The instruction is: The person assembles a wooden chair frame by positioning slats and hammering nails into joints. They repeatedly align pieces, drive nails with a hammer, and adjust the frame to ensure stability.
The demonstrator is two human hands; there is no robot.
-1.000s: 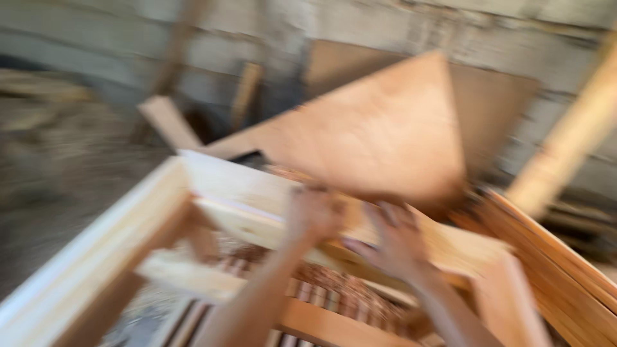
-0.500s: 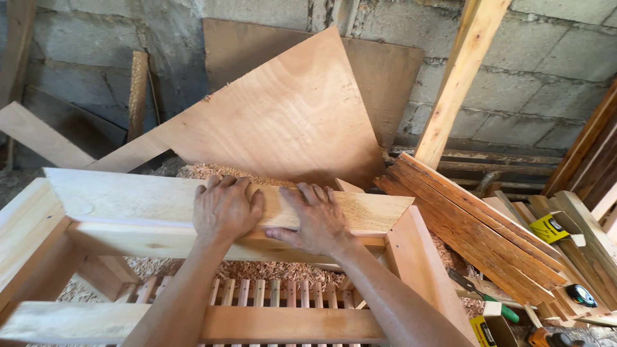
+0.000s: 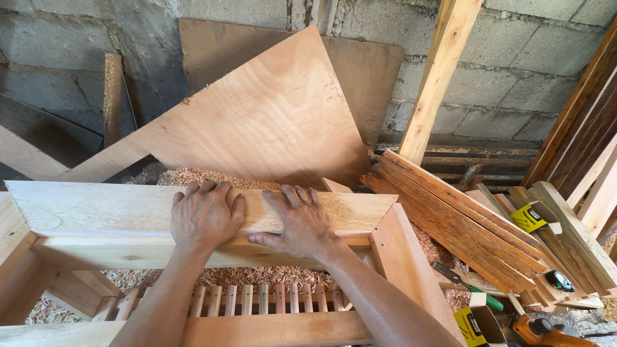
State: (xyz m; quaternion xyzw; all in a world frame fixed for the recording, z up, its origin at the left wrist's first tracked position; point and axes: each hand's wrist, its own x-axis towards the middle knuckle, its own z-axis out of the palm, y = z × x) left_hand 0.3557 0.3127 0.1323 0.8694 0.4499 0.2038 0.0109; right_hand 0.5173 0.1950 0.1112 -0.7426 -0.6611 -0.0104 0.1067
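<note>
The pale plank lies flat across the top of a wooden frame, its long side running left to right and its right end cut at a slant near the frame's right rail. Both hands press on it side by side, palms down: the left hand has its fingers spread flat with the tips curling over the far edge, and the right hand lies just beside it, fingers also stretched toward the far edge and the thumb pointing left along the near edge. Neither grip closes around anything; each is open and flat, bearing down on the plank's surface. Under the plank a second board stands on edge as the frame's cross rail, touching the plank from below. Lower inside the frame sits a row of short upright slats, with wood shavings heaped around them and behind the plank. Beyond, a large triangular sheet of plywood leans against a grey block wall, and a slanted timber post rises to its right. Further right a stack of reddish boards lies tilted, with a tape measure, a green-handled chisel and an orange power tool near it.
</note>
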